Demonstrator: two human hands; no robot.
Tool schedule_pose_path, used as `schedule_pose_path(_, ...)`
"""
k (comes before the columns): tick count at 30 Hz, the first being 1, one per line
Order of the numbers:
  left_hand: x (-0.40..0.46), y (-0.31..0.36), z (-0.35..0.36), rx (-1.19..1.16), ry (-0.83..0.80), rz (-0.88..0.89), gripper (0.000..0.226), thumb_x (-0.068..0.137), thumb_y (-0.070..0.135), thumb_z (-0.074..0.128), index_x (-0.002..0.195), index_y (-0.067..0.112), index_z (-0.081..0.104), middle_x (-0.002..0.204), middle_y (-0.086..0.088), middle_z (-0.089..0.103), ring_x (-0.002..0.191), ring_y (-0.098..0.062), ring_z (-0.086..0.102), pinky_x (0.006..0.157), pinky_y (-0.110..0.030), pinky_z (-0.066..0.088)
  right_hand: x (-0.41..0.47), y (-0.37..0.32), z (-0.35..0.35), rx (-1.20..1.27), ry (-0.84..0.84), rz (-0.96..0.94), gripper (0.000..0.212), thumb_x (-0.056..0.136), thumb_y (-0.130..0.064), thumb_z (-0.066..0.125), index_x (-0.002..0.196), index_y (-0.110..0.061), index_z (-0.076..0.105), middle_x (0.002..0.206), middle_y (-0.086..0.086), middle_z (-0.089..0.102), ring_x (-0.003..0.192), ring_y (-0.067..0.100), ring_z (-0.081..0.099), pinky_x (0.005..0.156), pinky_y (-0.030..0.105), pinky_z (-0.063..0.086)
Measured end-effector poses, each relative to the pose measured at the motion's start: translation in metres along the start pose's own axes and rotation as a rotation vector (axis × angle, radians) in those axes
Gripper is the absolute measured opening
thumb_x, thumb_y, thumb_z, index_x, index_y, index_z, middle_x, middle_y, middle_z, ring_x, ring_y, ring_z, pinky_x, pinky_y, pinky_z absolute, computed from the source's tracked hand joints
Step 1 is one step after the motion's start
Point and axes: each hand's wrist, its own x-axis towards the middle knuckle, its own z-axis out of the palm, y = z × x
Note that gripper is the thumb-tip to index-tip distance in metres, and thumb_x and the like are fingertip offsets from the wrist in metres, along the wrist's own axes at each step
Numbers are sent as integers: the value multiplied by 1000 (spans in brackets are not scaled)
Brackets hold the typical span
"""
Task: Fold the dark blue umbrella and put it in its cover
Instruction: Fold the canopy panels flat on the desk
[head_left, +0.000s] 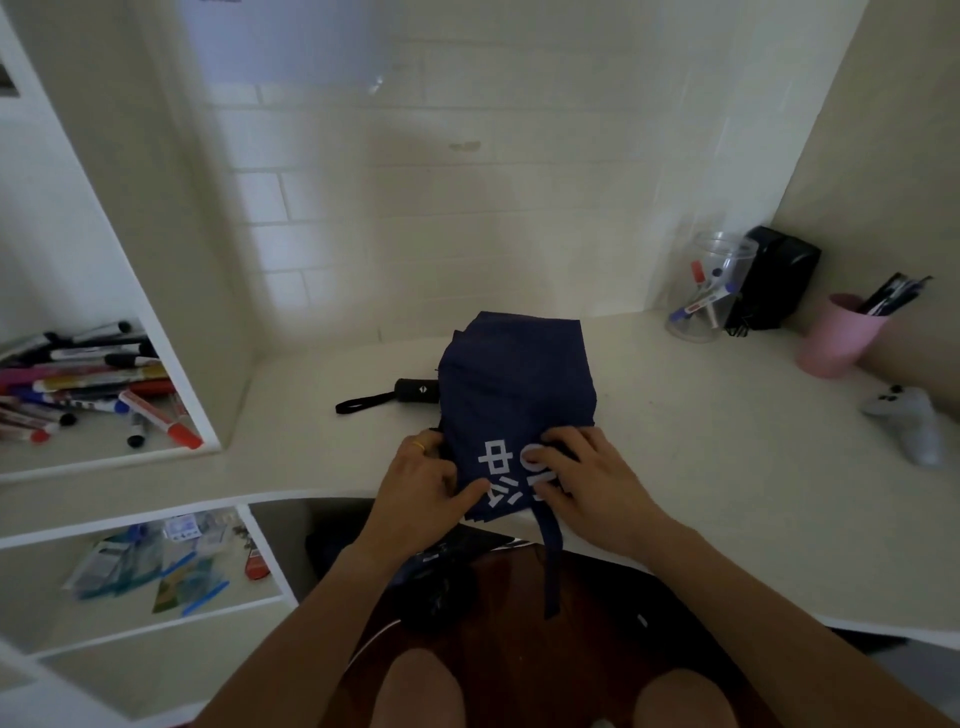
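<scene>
The dark blue umbrella (514, 384) lies collapsed on the white desk (701, 441), its canopy spread in flat pleats with white printed characters near the front edge. Its black handle (415, 391) with a wrist loop sticks out to the left. A dark blue strap (551, 561) hangs off the desk edge. My left hand (418, 483) holds the canopy's left side, thumb pressed on the fabric. My right hand (587, 473) pinches the pleats on the right side. A dark blue piece of fabric (415, 566), possibly the cover, lies on my lap, partly hidden by my left arm.
A clear jar of markers (706, 291), a black box (774, 280), a pink cup with pens (836, 338) and a white game controller (909, 421) stand at the right back. A shelf of markers (88, 384) is on the left; lower shelf holds packets (156, 566).
</scene>
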Motion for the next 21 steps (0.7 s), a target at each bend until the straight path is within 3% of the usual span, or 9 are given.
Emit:
schedule_pose_path(3, -2, 5, -8, 81, 215, 64, 46, 74, 59, 74, 75, 22, 47, 102, -2, 48, 97, -18, 47, 80, -29, 47, -1, 6, 5, 7, -57, 4, 40, 95, -43, 47, 128, -27, 63, 129, -1, 58, 112, 23, 51, 95, 36, 49)
schedule_pose_path(5, 1, 18, -13, 33, 321, 228, 34, 82, 47, 73, 91, 19, 56, 111, -3, 51, 106, -19, 49, 89, -31, 47, 1, 7, 3, 0, -74, -12, 42, 94, -46, 46, 128, -28, 63, 129, -2, 57, 111, 23, 51, 95, 35, 48)
schedule_pose_path(6, 5, 23, -14, 50, 296, 348, 26, 91, 39, 67, 103, 18, 62, 121, -4, 55, 117, -20, 51, 98, -34, 46, 2, 7, 1, -5, -83, -14, 42, 94, -47, 46, 128, -29, 62, 128, -2, 57, 111, 23, 51, 95, 35, 48)
schedule_pose_path(8, 12, 27, -9, 183, 128, 507, 36, 104, 33, 46, 132, 17, 61, 143, -4, 54, 138, -21, 45, 114, -39, 38, 5, 7, -2, -16, -99, -25, 43, 92, -49, 47, 126, -28, 63, 128, -1, 57, 112, 24, 51, 93, 39, 48)
schedule_pose_path(11, 13, 10, -1, 353, -121, 426, 57, 105, 49, 25, 155, 25, 35, 165, -1, 29, 153, -18, 22, 121, -44, 26, 7, 10, -5, -46, -152, -59, 47, 94, -51, 46, 134, -28, 56, 143, 3, 48, 128, 26, 45, 105, 44, 44)
schedule_pose_path(14, 8, -10, -1, 383, -248, 340, 63, 100, 67, 14, 158, 44, 8, 169, 6, 6, 156, -14, 4, 126, -45, 10, 4, 22, -5, 21, -341, 17, 68, 98, -65, 27, 158, -39, 10, 168, -7, 10, 153, 12, 12, 125, 38, 16)
schedule_pose_path(16, 9, -15, -1, 389, -275, 327, 63, 98, 72, 12, 156, 51, -1, 169, 9, -1, 155, -12, -1, 126, -45, 6, 4, 30, -3, 0, -476, 49, 72, 97, -69, 15, 156, -39, -13, 166, -16, -12, 152, 2, -10, 126, 36, 5)
schedule_pose_path(19, 22, -17, 2, 391, -291, 313, 63, 97, 74, 14, 154, 55, -2, 169, 11, -2, 155, -11, -2, 125, -46, 5, 14, 37, -6, -8, -566, 71, 74, 95, -72, 14, 155, -39, -14, 163, -20, -18, 150, 0, -14, 126, 36, 2)
schedule_pose_path(21, 29, -18, 4, 382, -292, 308, 63, 96, 76, 14, 154, 56, 0, 169, 11, -2, 155, -10, -3, 125, -48, 5, 27, 41, -16, 86, -615, 146, 78, 93, -73, 31, 158, -39, 3, 166, -17, -1, 153, 7, 5, 125, 33, 12)
